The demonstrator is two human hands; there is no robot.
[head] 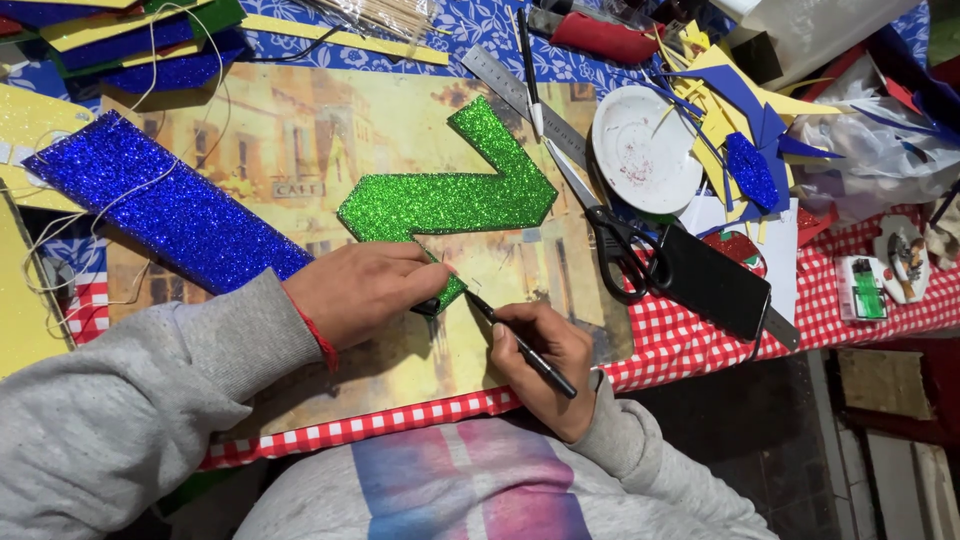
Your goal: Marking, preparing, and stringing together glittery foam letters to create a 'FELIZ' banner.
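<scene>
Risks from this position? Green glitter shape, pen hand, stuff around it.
1. The left hand pins only the lower end of the green glitter foam shape; the long free end might pivot under the pen held by the right hand, skewing the line.
2. The left fingertips sit close to the pen tip, so they may get marked or block the stroke.
3. The open scissors lie near the right hand; a sweep could catch the blades.
</scene>
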